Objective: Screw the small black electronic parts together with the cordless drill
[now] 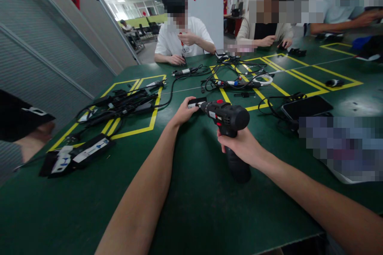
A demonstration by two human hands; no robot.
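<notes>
My right hand (239, 145) is wrapped round the grip of a black and red cordless drill (226, 117), which points away to the left over the green table (191, 207). The drill's tip meets a small black and white block-like part (197, 102); whether it touches cannot be made out. My left hand (184, 111) grips that part at its left end, fingers and thumb closed on it. The part's exact kind is not clear, and its near side is partly hidden by my thumb and the drill.
Left, black cables and devices (128, 103) lie within yellow tape; a black case with white labels (89, 151) sits nearer. Beyond are corded electric screwdrivers (236, 84) and tangled cables. A phone-like black slab (307, 108) lies right. Across the table, people (185, 40) handle small parts.
</notes>
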